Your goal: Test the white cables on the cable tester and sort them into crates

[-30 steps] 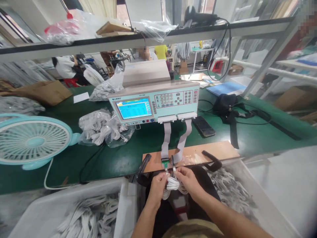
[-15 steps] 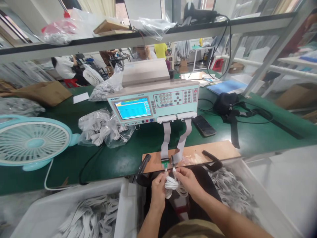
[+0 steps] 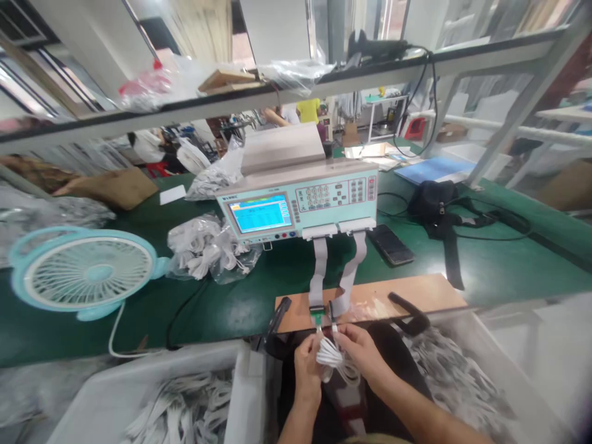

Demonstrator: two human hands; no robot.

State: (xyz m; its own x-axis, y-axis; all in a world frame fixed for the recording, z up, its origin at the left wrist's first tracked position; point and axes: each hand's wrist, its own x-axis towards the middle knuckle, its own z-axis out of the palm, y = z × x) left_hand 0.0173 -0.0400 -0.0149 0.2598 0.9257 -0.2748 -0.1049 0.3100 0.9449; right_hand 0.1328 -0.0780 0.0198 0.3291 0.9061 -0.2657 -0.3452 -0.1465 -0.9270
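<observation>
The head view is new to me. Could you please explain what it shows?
One head-worn camera looks forward and down at a person's bare left hand and right hand. They pinch a coiled white cable near the ends of two flat grey ribbon cables; whether cable and ribbons connect is unclear. The ribbons run from a boxy, blue-fronted instrument with a lit screen. On the green tabletop sit a black rectangular phone, clear plastic bags of white cables, a long tan board and a round turquoise fan.
</observation>
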